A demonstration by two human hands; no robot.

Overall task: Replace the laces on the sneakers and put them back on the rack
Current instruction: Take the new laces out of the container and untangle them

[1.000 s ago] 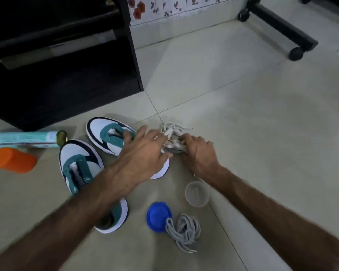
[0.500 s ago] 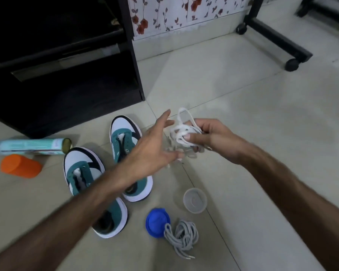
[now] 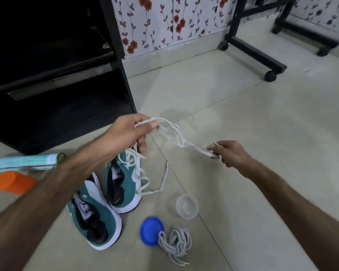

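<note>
The white laces (image 3: 176, 136) hang in the air between both hands, above the floor (image 3: 243, 124). The left hand (image 3: 128, 132) pinches one bunch, the right hand (image 3: 230, 153) pinches the other end. Below stand two green sneakers (image 3: 123, 184), with grey laces (image 3: 175, 243) nearby.

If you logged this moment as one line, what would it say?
left hand: holds white lace | right hand: pinches its other end | sneakers: unlaced, on floor | grey laces: untouched
</note>
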